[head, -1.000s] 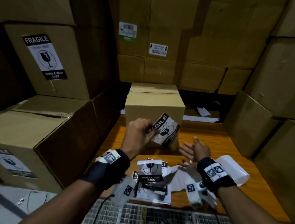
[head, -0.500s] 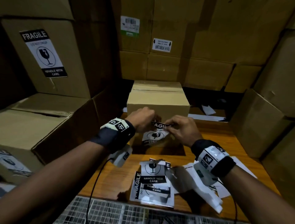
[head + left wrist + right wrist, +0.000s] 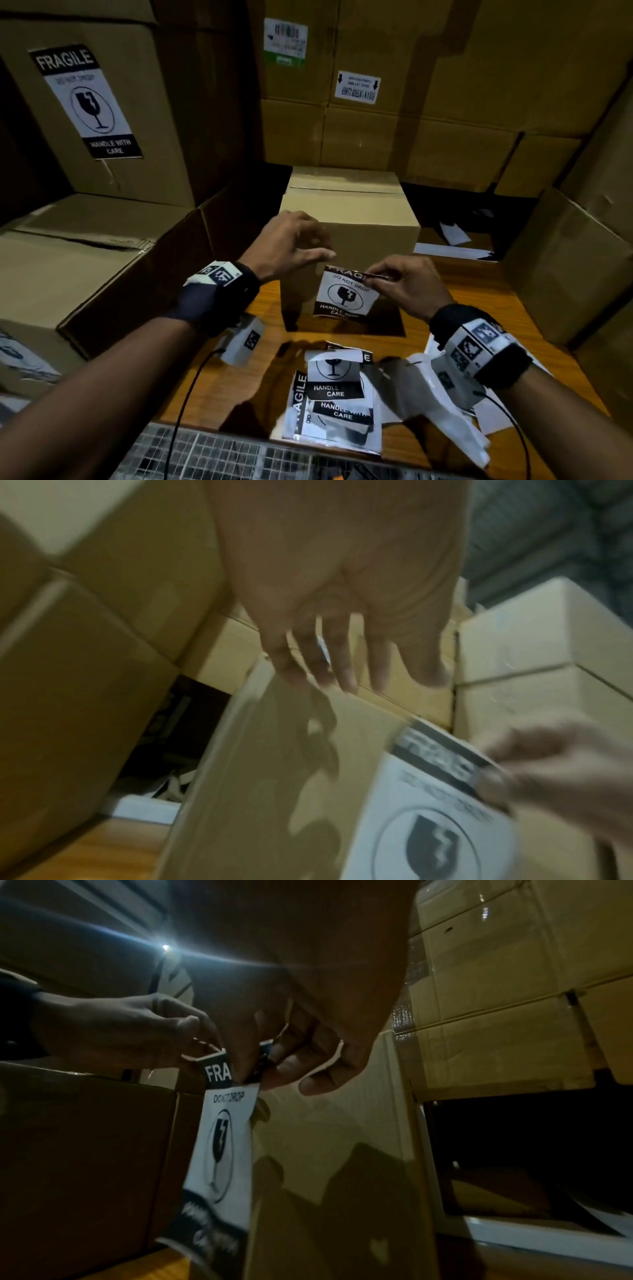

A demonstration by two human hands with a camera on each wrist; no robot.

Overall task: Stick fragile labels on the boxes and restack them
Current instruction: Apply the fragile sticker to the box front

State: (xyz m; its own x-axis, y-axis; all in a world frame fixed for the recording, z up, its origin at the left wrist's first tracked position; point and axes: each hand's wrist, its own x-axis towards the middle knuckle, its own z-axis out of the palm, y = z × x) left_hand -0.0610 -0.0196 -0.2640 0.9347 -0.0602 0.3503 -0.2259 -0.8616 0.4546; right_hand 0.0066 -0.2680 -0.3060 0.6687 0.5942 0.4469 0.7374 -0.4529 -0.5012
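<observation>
Fingers of right hand (image 3: pixel 402 286) pinch one fragile label (image 3: pixel 346 294) against one box (image 3: pixel 352 222).

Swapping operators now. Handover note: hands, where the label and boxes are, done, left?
Left hand: open, fingers spread at the small box's top front edge, holding nothing.
Right hand: pinches the top edge of a fragile label against the small box's front.
Spare labels lie on the table.
Done: big box at left labelled.
Left: press label flat, restack.
</observation>
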